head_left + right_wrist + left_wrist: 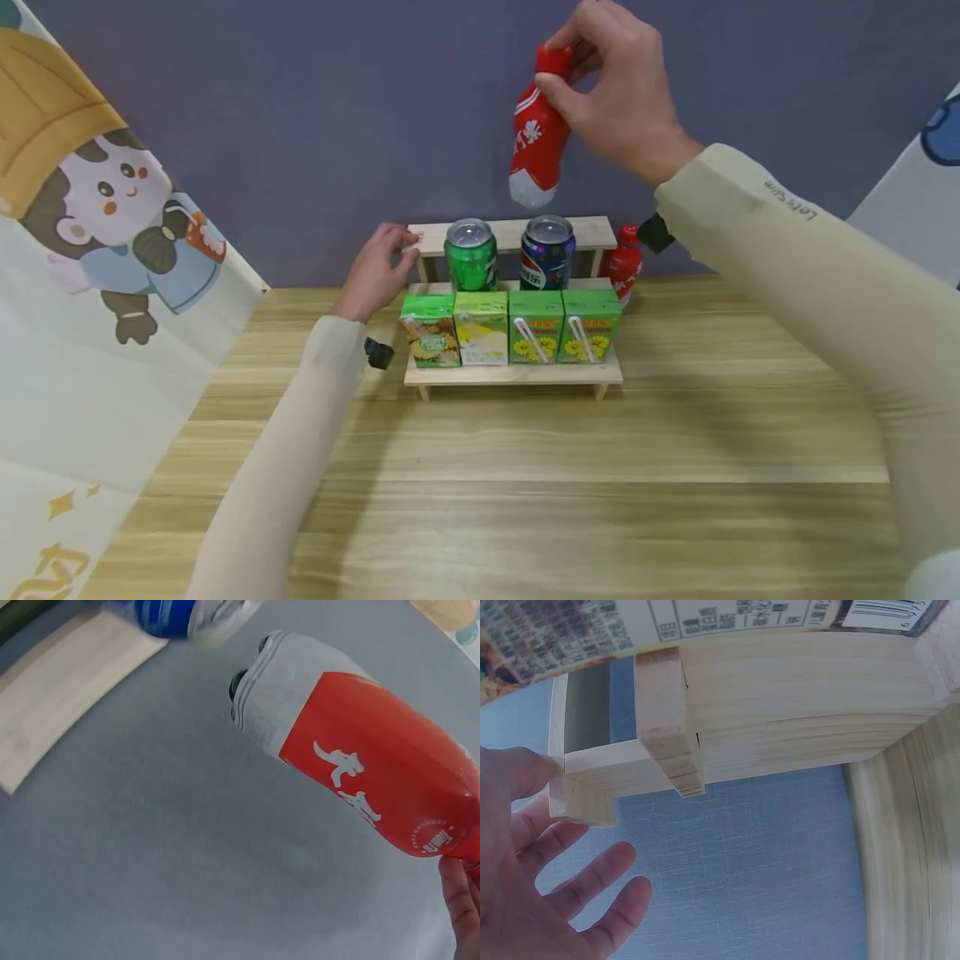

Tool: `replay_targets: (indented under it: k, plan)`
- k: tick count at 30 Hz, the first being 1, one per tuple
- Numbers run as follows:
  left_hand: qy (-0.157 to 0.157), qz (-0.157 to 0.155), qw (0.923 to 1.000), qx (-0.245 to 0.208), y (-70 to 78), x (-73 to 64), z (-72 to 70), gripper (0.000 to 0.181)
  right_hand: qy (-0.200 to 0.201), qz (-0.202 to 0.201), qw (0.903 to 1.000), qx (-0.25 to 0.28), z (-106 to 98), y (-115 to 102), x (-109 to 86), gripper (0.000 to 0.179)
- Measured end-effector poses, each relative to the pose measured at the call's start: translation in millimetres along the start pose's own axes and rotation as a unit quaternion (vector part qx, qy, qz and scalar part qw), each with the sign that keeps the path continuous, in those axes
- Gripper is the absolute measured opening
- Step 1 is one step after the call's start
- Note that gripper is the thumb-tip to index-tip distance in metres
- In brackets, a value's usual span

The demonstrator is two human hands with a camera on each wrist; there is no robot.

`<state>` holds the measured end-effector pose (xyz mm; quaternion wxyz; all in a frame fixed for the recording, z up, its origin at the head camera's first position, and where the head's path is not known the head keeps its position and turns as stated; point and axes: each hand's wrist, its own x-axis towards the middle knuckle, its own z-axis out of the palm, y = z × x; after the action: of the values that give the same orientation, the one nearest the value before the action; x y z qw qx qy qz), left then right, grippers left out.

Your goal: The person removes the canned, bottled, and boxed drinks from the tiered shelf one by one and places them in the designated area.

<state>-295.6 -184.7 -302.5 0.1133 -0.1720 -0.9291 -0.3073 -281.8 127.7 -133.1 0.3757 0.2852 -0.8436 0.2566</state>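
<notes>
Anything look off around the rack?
One oddity: a red bottle stands off the rack, by its right end, while the cans and cartons sit on it. No visible spills or damage.

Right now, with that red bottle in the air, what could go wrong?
The red bottle hangs tilted, held near its cap by the right hand, so it might slip or swing. If lowered carelessly, it could knock the green can or Pepsi can. The left hand grips the wooden shelf's end; a tug might unsettle the drink cartons.
</notes>
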Motion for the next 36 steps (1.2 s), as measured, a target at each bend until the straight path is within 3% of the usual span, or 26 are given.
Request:
replay_targets:
  k: [9,22,32,36]
  plan:
    - [0.004,0.003,1.0,0.008,0.6,-0.9,-1.8,0.032,0.0,0.037,0.9987,-0.035,-31.6,22.1,-10.6,0.04]
    - [0.006,0.002,1.0,0.002,-2.7,1.1,1.8,0.03,-0.014,0.009,0.9962,-0.085,-61.8,67.4,-49.5,0.035]
    - [0.007,0.004,0.9999,0.01,-1.2,1.3,-1.1,0.031,-0.004,0.062,0.9929,-0.101,-72.7,96.1,-81.4,0.035]
    - [0.006,0.0,0.9999,0.011,-2.2,0.0,-3.6,0.032,-0.027,0.098,0.9903,-0.094,-74.0,105.3,-89.9,0.036]
